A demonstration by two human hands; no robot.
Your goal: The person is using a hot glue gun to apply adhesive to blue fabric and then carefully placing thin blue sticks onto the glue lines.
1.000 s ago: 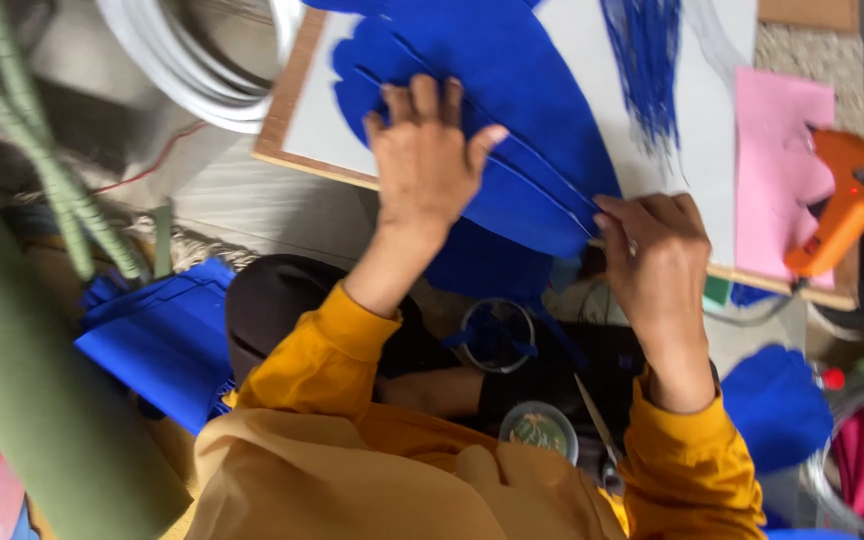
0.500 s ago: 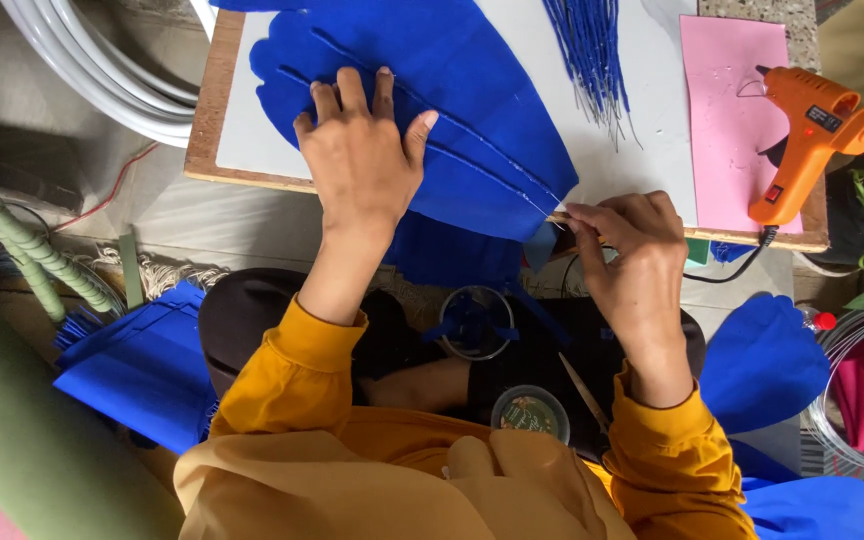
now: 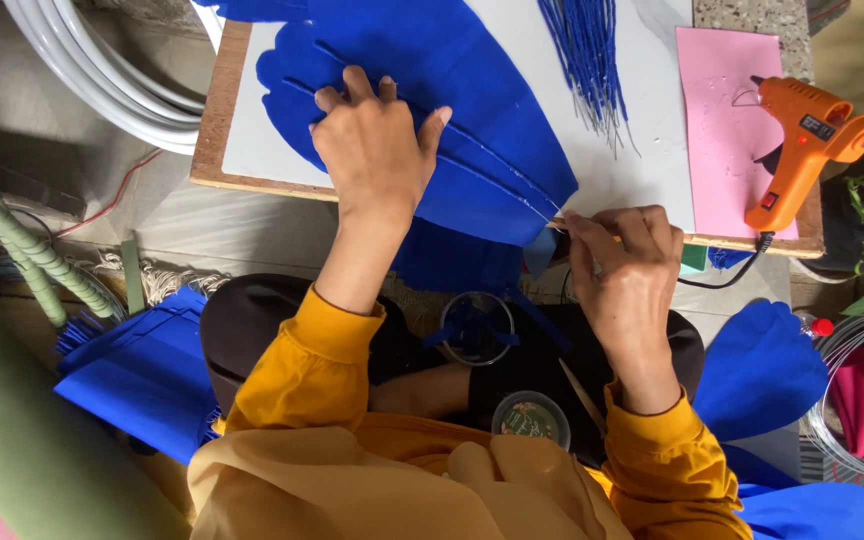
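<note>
Two hands work a large blue foam petal (image 3: 472,110) on the white board (image 3: 252,150). Left hand (image 3: 377,150) presses flat, fingers spread, on it; right hand (image 3: 627,265) pinches its pointed tip at the board's near edge, an orange glue gun (image 3: 802,140) beyond it to the right.

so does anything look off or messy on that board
Mostly tidy. The orange glue gun stands at the board's right edge, its nozzle past the rim. Thin glue threads lie on the pink sheet. The left hand presses the blue petals flat.

Matt blue foam-like petal sheets (image 3: 472,90) lie on a smooth white board (image 3: 642,160) with a raw wooden edge; glossy orange plastic glue gun (image 3: 802,140).
</note>
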